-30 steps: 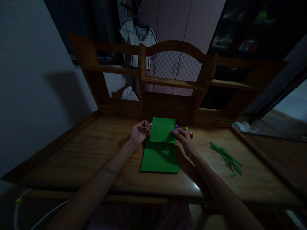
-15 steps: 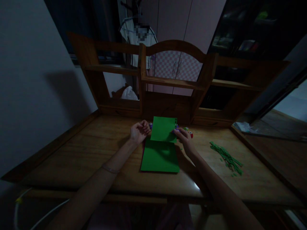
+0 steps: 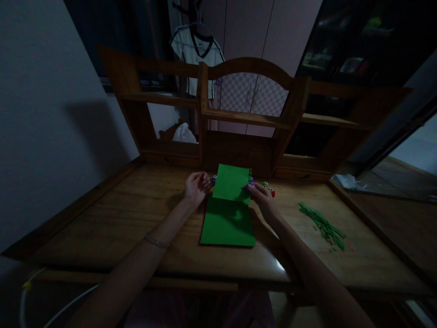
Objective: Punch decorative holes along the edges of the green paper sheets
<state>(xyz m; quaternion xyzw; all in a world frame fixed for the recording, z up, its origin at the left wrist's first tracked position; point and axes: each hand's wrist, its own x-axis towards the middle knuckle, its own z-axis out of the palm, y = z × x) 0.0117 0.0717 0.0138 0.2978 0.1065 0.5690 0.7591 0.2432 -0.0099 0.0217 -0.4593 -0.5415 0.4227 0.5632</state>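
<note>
The right hand (image 3: 261, 197), fingers closed, pinches the upper sheet (image 3: 231, 182) near its three o'clock edge; the lower sheet (image 3: 228, 226) lies at its six o'clock. At nine o'clock the left hand (image 3: 197, 187) has half-curled fingers, whose hold, if any, I cannot tell.

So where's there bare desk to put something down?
The biggest bare patch of wooden desk lies between the left forearm and left rim. Another lies between the right forearm and green strips. It's crowded around the upper green sheet: left hand, right hand and googly-eyed pieces bunch there.
</note>
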